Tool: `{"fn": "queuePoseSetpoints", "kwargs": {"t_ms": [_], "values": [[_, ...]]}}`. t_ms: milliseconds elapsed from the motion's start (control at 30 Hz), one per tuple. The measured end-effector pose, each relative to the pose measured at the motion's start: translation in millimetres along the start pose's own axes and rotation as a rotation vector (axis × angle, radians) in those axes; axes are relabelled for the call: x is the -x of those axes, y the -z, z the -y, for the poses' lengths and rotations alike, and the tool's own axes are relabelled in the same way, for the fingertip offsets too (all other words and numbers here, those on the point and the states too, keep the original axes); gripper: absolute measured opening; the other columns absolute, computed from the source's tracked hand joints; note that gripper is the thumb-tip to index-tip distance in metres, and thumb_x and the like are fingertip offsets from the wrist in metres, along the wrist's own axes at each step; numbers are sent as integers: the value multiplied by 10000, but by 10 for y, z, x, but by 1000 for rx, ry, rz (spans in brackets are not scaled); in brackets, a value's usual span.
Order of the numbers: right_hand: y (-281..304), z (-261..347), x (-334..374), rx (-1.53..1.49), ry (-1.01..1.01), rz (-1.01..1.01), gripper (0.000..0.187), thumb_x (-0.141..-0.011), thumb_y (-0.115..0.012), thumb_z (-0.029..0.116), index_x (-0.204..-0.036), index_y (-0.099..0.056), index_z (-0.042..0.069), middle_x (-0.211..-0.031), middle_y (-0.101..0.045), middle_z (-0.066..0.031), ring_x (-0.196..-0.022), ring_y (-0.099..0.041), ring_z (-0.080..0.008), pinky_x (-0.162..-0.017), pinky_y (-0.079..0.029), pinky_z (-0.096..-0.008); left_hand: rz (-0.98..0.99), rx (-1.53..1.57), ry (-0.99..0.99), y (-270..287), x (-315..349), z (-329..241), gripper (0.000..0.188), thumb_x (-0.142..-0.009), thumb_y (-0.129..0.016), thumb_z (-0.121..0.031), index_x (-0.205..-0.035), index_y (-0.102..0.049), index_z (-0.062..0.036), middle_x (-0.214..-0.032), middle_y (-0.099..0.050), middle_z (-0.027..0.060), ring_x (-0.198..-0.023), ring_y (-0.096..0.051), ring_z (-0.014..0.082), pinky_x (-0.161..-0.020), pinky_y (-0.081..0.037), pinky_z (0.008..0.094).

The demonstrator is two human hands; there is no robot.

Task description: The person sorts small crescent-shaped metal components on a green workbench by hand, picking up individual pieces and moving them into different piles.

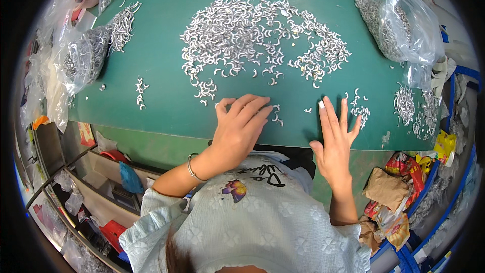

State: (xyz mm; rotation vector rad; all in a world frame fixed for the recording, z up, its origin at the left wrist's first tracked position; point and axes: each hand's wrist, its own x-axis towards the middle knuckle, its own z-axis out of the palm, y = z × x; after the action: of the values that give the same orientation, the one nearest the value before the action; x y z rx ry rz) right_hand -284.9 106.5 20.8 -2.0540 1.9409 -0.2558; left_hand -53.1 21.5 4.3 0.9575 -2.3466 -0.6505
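Note:
Small silver crescent-shaped metal pieces (222, 35) lie in a large heap on the green tabletop. At the near edge, my left hand (237, 126) is palm down with its fingers bent but apart. A few loose crescents (277, 116) lie just beyond its fingertips; its thumb is hidden. My right hand (334, 141) rests flat with fingers spread, its outer fingers beside a small cluster of crescents (362, 114). Nothing shows in its grasp. Between the hands lies a single crescent (307, 110).
Clear plastic bags of metal pieces stand at the left (86, 58) and right (389, 25). Smaller piles lie at the far left (121, 28) and near right (404, 103). Below the table are an open drawer (111, 177) and crumpled packaging (386, 187).

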Motion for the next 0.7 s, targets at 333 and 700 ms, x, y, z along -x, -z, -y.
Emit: {"fn": "queuePoseSetpoints", "kwargs": {"t_ms": [333,700], "values": [[-78,-77,178,210,-201,-32,815,-836,-658,390,-1489,-337,23,-1588,-273,-83,-1483,-157,-371,-1095,-39,-709,45,-3,-32,-132,-2,-62,272,-782,-719,-30,-1048,-663,-43,-1217,-610,70,-1131,-563,255,-982,-331,498],[-190,197,-689,-4,-20,-130,732,-869,-657,370,-1455,-383,27,-1570,-251,-178,-1455,-184,-423,-1106,-147,-667,115,-36,16,-14,-13,-98,319,-764,-681,25,-1073,-654,-54,-1203,-592,92,-1159,-547,284,-1073,-277,559]]}}
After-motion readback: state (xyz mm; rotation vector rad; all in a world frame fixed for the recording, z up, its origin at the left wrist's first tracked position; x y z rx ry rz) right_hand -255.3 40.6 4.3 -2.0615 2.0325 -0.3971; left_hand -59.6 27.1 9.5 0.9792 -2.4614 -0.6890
